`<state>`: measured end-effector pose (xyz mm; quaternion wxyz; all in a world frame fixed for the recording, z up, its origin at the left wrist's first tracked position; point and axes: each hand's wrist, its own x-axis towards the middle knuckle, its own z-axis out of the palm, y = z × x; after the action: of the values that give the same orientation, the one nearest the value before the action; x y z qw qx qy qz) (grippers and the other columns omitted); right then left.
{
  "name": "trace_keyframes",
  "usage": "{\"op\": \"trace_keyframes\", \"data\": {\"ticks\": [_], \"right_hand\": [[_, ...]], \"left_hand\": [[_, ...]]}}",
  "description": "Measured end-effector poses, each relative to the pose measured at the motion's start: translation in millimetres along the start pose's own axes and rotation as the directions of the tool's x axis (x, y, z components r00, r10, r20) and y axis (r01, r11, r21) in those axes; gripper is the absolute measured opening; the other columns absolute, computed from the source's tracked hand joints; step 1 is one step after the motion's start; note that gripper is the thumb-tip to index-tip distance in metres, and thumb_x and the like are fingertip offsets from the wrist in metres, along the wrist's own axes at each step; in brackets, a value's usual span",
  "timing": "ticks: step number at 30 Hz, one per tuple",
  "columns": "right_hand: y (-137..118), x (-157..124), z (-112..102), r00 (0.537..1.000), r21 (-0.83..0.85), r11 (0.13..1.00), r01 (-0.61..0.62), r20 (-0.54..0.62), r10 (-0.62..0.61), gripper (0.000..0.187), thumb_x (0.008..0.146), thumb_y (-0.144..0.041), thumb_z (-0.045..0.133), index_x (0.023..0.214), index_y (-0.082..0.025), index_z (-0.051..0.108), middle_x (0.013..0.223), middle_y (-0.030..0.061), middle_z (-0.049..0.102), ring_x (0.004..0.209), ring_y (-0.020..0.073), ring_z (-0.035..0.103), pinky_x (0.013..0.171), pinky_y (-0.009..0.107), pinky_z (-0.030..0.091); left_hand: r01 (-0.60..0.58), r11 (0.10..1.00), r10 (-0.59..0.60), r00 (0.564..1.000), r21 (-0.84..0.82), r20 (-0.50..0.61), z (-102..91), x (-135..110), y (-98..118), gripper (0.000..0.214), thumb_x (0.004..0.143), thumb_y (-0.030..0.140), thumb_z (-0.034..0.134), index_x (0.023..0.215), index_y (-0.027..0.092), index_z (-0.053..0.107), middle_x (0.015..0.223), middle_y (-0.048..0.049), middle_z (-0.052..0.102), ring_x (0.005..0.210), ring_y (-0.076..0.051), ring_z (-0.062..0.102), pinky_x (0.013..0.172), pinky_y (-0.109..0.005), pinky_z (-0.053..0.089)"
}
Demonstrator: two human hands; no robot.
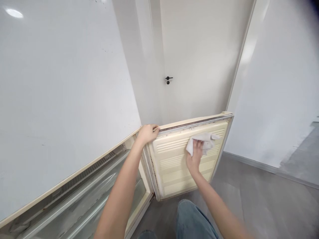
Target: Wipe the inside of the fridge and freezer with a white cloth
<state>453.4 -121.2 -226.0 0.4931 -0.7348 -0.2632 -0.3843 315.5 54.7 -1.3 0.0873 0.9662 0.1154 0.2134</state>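
A small cream fridge door (174,172) stands swung open, its ribbed inner side facing me. My left hand (147,132) is closed over the door's top edge near the hinge corner. My right hand (194,154) presses a crumpled white cloth (204,141) flat against the upper part of the inner panel. The door's seal and top rim show dark grime.
The open fridge cabinet (82,199) with glass shelves lies at lower left, under a white wall. A white room door with a black handle (168,79) is straight behind. My knee in jeans (191,219) is below. Grey floor (261,202) spreads to the right.
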Motion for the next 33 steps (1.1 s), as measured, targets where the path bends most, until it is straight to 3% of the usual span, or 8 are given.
{"op": "trace_keyframes", "data": {"ticks": [4, 9, 14, 16, 18, 21, 27, 33], "right_hand": [[-59, -44, 23, 0.977, -0.007, 0.988, 0.154, 0.15, -0.152, 0.077, 0.079, -0.01, 0.04, 0.153, -0.023, 0.023, 0.158, 0.0127, 0.021, 0.147, 0.0355, 0.005, 0.109, 0.065, 0.025], [-113, -76, 31, 0.846, 0.085, 0.945, 0.316, 0.426, -0.321, 0.079, 0.069, -0.008, 0.046, 0.146, -0.023, 0.039, 0.156, 0.0107, 0.027, 0.147, 0.0369, -0.004, 0.11, 0.062, 0.025], [-123, -81, 26, 0.658, 0.161, 0.901, 0.402, 0.633, -0.406, 0.087, 0.068, -0.008, 0.049, 0.15, -0.028, 0.031, 0.161, 0.0056, 0.016, 0.145, 0.0351, 0.017, 0.107, 0.055, 0.032], [-115, -81, 23, 0.628, 0.161, 0.896, 0.414, 0.661, -0.409, 0.089, 0.068, -0.009, 0.049, 0.152, -0.03, 0.027, 0.16, 0.0047, 0.017, 0.142, 0.0329, 0.028, 0.106, 0.053, 0.034], [-102, -82, 21, 0.654, 0.125, 0.904, 0.409, 0.65, -0.386, 0.087, 0.069, -0.008, 0.048, 0.151, -0.029, 0.028, 0.159, 0.0053, 0.023, 0.139, 0.0327, 0.033, 0.105, 0.053, 0.035], [-76, -82, 14, 0.749, 0.036, 0.923, 0.383, 0.572, -0.334, 0.085, 0.07, -0.006, 0.046, 0.15, -0.029, 0.031, 0.158, 0.0065, 0.026, 0.142, 0.035, 0.027, 0.104, 0.056, 0.035], [-5, -71, -5, 0.887, -0.033, 0.946, 0.324, 0.358, -0.291, 0.088, 0.075, -0.004, 0.042, 0.154, -0.033, 0.015, 0.162, 0.0057, 0.009, 0.147, 0.0343, 0.004, 0.109, 0.063, 0.029], [78, -38, -28, 0.986, -0.018, 0.998, -0.065, 0.152, 0.067, 0.069, 0.087, -0.024, 0.039, 0.153, -0.023, 0.02, 0.161, 0.0127, 0.007, 0.148, 0.0329, 0.003, 0.113, 0.063, 0.018]], "left_hand": [[-0.004, 1.0, 0.004, 1.0, 0.01, -0.001, 0.6, 0, 1, 0.043, 0.087, 0.041, 0.036, 0.106, 0.022, 0.07, 0.107, -0.0104, 0.077, 0.097, -0.027, 0.07, 0.084, -0.038, 0.051], [-0.005, 1.0, 0.005, 1.0, 0.02, -0.01, 1.8, 1, -1, 0.043, 0.088, 0.042, 0.035, 0.106, 0.024, 0.069, 0.108, -0.0091, 0.077, 0.098, -0.025, 0.069, 0.085, -0.036, 0.052], [-0.016, 1.0, 0.016, 1.0, 0.022, -0.021, 3.4, 0, -2, 0.042, 0.088, 0.041, 0.036, 0.106, 0.024, 0.069, 0.11, -0.0093, 0.077, 0.099, -0.025, 0.069, 0.087, -0.036, 0.052], [-0.017, 1.0, 0.017, 1.0, 0.021, -0.022, 3.4, 0, -2, 0.041, 0.088, 0.04, 0.036, 0.106, 0.024, 0.069, 0.11, -0.0089, 0.077, 0.099, -0.025, 0.069, 0.087, -0.036, 0.052], [-0.016, 1.0, 0.016, 1.0, 0.021, -0.021, 3.1, -1, -2, 0.041, 0.088, 0.04, 0.037, 0.107, 0.024, 0.069, 0.11, -0.0085, 0.077, 0.1, -0.024, 0.069, 0.087, -0.035, 0.052], [-0.01, 1.0, 0.01, 1.0, 0.024, -0.023, 2.9, -1, -2, 0.041, 0.088, 0.04, 0.037, 0.107, 0.023, 0.069, 0.111, -0.0086, 0.076, 0.101, -0.025, 0.069, 0.088, -0.036, 0.052], [-0.006, 1.0, 0.007, 1.0, 0.023, -0.026, 3.5, -2, -2, 0.042, 0.088, 0.041, 0.036, 0.108, 0.024, 0.069, 0.111, -0.0079, 0.077, 0.1, -0.024, 0.069, 0.089, -0.036, 0.052], [-0.01, 1.0, 0.011, 0.999, 0.019, -0.035, 3.3, -2, -1, 0.042, 0.088, 0.04, 0.036, 0.107, 0.023, 0.07, 0.111, -0.0087, 0.076, 0.101, -0.025, 0.069, 0.088, -0.036, 0.052]]}}
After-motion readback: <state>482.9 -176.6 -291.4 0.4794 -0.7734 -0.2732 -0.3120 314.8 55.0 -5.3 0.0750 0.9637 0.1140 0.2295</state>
